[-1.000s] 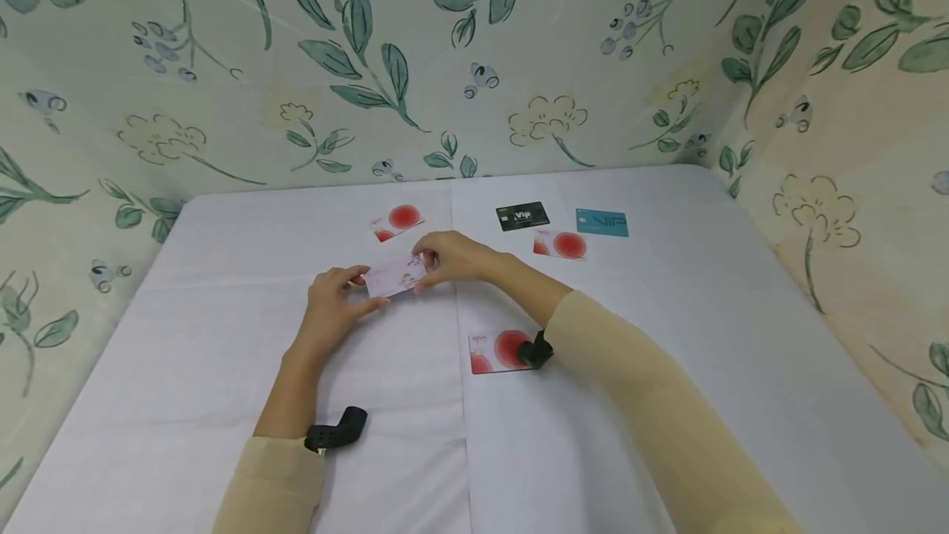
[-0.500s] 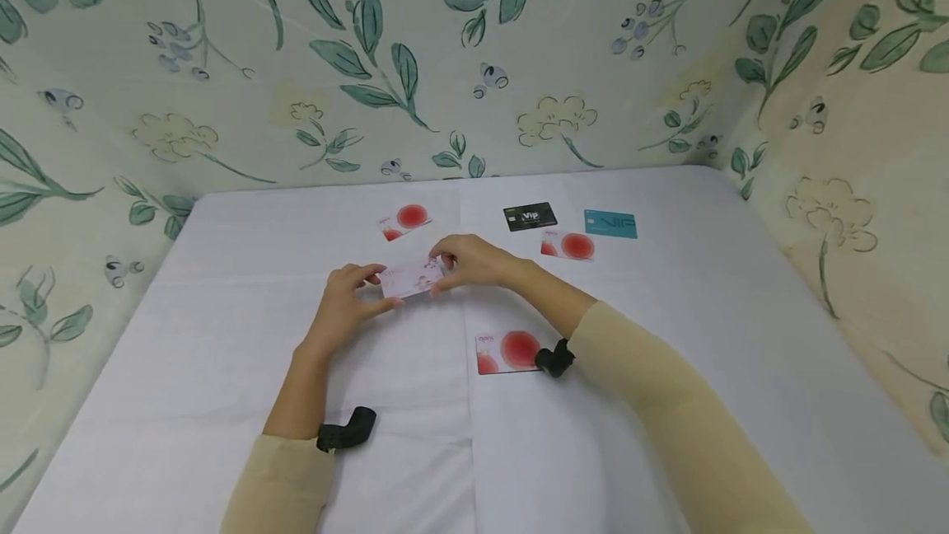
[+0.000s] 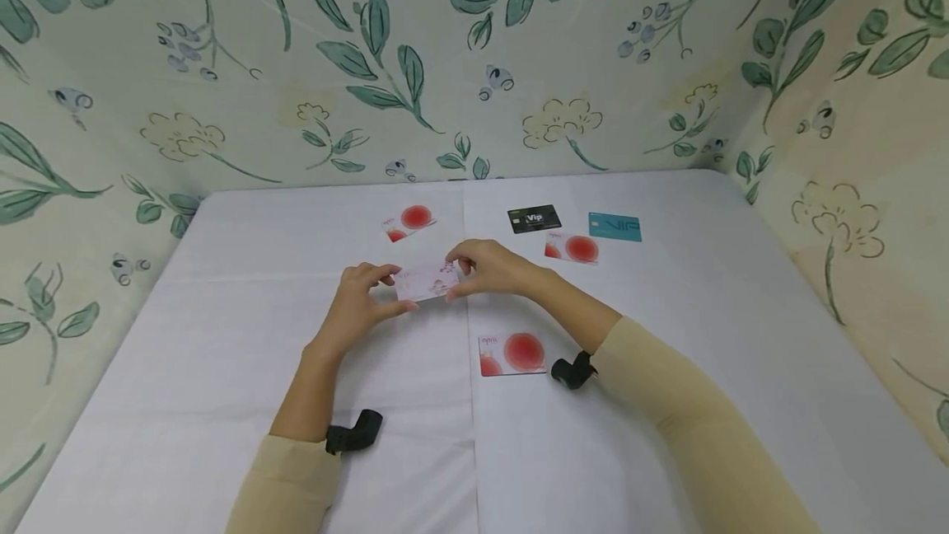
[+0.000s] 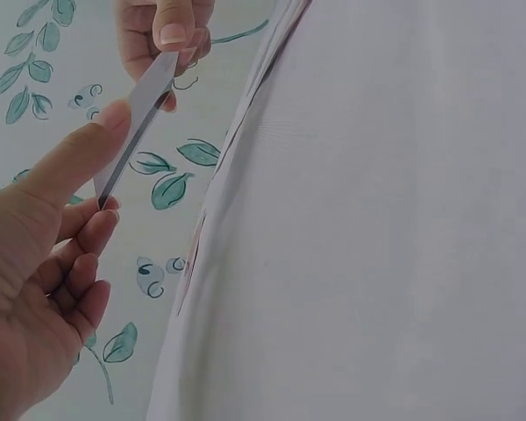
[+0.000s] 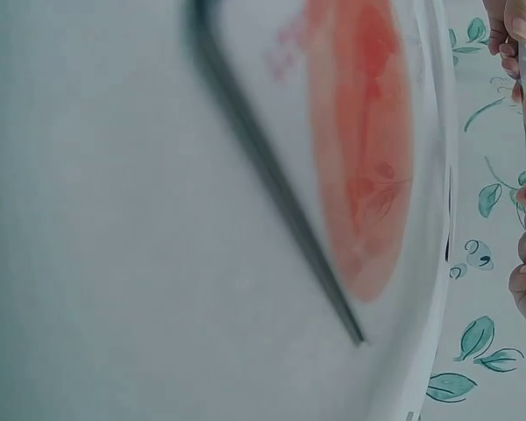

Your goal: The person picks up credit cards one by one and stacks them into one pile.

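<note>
Both hands hold one pale pink card [image 3: 427,281] with small printed figures, raised over the middle of the table. At its left end, my left hand [image 3: 357,301] pinches it between thumb and fingers. My right hand [image 3: 485,268] pinches the opposite end the same way. The left wrist view shows the card [image 4: 136,123] nearly edge-on, thin with a dark lower edge, between the left thumb and fingertips. Nearest the right forearm, a white card with a large red circle [image 3: 523,353] lies on the table; it looms blurred in the right wrist view [image 5: 359,149].
Another red-circle card [image 3: 415,217] lies behind the hands. At the back right are a black Vip card [image 3: 535,219], a blue VIP card [image 3: 614,227] and a third red-circle card [image 3: 582,249]. A white cloth [image 3: 185,353] covers the table; leaf-patterned fabric [image 3: 415,130] hangs behind.
Both hands and the pink card have shifted a little to the right over the table. The right wrist camera no longer overlaps the near red-circle card. The head view has turned slightly left.
</note>
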Demonstrator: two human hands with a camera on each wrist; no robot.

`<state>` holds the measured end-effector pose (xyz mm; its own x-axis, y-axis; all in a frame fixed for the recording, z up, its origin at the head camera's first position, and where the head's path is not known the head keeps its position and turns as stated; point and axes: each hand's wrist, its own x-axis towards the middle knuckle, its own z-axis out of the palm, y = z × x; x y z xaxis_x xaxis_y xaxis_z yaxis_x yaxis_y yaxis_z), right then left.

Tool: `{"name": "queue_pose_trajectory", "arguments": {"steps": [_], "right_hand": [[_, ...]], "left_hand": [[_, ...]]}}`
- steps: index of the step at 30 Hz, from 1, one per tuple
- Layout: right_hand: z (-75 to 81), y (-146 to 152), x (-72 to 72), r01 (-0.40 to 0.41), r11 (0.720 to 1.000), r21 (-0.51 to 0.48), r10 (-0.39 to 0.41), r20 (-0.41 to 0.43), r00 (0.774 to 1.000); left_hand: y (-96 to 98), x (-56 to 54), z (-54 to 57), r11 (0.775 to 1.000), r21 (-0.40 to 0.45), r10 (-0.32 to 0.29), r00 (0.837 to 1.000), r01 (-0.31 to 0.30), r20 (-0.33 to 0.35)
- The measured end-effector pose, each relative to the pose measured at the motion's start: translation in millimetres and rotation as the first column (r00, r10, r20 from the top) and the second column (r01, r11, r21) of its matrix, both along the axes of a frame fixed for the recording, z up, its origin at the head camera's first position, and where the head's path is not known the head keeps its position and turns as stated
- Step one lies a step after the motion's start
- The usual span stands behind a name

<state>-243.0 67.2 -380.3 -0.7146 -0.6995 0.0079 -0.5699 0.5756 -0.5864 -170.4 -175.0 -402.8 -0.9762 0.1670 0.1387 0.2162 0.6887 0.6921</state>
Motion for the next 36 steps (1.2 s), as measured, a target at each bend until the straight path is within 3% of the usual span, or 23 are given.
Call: {"name": "queue_pose_trajectory", "arguments": {"steps": [8, 23, 30, 36], "right_hand": [[3.3, 11.4, 7.6, 0.022, 0.999, -0.033, -0.022, -0.007, 1.000], [6.8, 35.6, 23.1, 0.094, 0.996, -0.009, -0.093, 0.026, 0.995], [14.6, 46.6, 39.8, 0.157, 0.987, -0.022, -0.156, 0.035, 0.987], [22.5, 55.1, 52.6, 0.154, 0.987, -0.048, -0.154, -0.002, 0.988]], "left_hand": [[8.5, 2.0, 2.9, 1.000, -0.016, -0.021, 0.999, 0.020, -0.040], [27.8, 7.4, 6.3, 0.995, -0.048, -0.087, 0.994, 0.084, -0.063], [38.0, 13.8, 14.6, 0.991, -0.062, -0.123, 0.990, 0.119, -0.073], [44.1, 22.7, 24.2, 0.986, -0.066, -0.162, 0.977, 0.154, -0.140]]}}
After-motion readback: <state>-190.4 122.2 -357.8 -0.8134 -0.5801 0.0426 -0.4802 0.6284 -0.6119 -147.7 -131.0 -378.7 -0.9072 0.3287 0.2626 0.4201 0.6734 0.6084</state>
